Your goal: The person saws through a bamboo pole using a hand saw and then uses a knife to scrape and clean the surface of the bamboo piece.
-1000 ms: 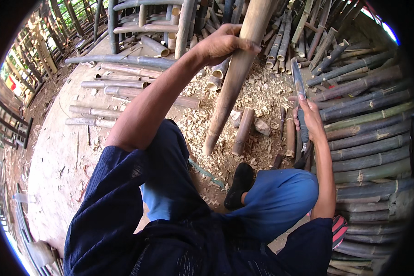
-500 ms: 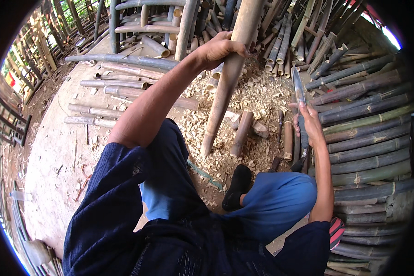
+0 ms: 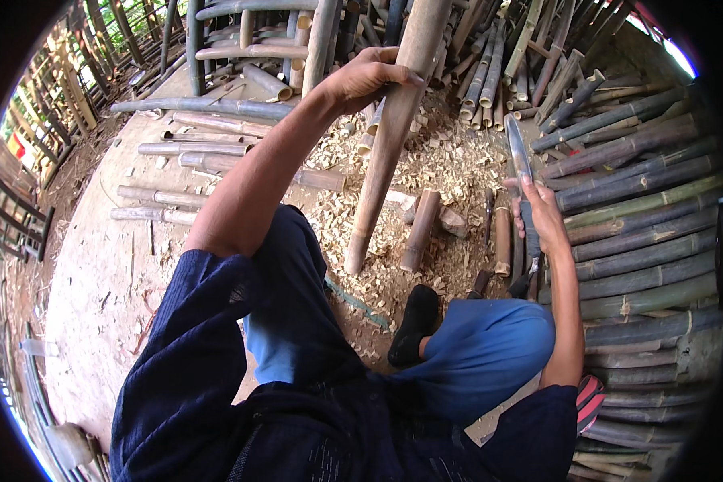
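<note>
My left hand (image 3: 371, 78) is wrapped round a thick, brownish bamboo pole (image 3: 390, 145). The pole stands tilted, its lower end down among pale wood chips (image 3: 450, 165) and its top leaning away past the upper edge of the picture. In my right hand (image 3: 543, 213) is a large knife (image 3: 518, 149), gripped by its dark handle, with the shiny blade pointing away from me. The blade is apart from the pole. A short bamboo piece (image 3: 421, 230) rises from the chips just right of the pole's lower end.
Long bamboo poles (image 3: 643, 249) lie in a row along the right. More cut bamboo (image 3: 490, 76) is heaped at the far side. Several bamboo lengths (image 3: 169, 195) rest on the floor at left, near a bamboo frame (image 3: 253, 51). My dark-covered foot (image 3: 416, 321) is close to the chips.
The bamboo pole and my left hand have shifted slightly to the left. My right hand and the knife have hardly moved.
</note>
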A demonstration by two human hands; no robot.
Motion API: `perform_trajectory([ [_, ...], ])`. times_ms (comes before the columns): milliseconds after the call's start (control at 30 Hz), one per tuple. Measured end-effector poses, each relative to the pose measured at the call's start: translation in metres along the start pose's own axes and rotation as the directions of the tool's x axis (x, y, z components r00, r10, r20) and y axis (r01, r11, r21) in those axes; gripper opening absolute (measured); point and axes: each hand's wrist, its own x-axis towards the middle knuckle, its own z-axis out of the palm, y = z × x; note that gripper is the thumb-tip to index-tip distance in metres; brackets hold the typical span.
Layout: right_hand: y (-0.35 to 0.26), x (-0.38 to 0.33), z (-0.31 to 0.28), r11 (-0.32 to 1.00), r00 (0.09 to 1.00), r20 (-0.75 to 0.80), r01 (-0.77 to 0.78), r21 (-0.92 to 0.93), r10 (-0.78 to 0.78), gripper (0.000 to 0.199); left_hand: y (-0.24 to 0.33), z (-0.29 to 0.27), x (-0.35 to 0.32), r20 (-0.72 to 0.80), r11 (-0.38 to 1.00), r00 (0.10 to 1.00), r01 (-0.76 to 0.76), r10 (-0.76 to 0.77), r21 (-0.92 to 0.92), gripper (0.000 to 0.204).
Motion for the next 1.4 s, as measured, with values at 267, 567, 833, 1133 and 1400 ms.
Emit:
perform_trajectory([
  [267,-0.001,-0.001,0.000,0.999,1.000,-0.008,-0.020,-0.034,0.020,0.053,0.021,0.008,0.003,-0.028,0.989,0.993,-0.117,0.115,-0.093,0.048],
  [567,-0.004,0.000,0.006,0.999,1.000,0.011,-0.013,-0.030,0.014,0.054,0.012,0.011,0.005,-0.077,0.964,0.976,-0.185,0.203,0.190,0.069],
  [833,0.002,0.000,0.004,0.999,0.999,0.017,-0.026,-0.041,0.027,0.054,0.007,0.009,0.008,-0.042,0.951,0.972,-0.218,0.232,0.219,0.070],
  [1133,0.003,0.000,0.002,0.998,0.999,0.029,-0.026,-0.059,0.028,0.055,0.005,0.008,0.009,-0.078,0.960,0.974,-0.195,0.214,0.200,0.078],
  [1400,0.003,-0.001,0.001,0.997,0.999,0.027,-0.034,-0.066,0.036,0.054,-0.002,0.026,0.009,-0.044,0.950,0.975,-0.200,0.216,0.238,0.086],
])
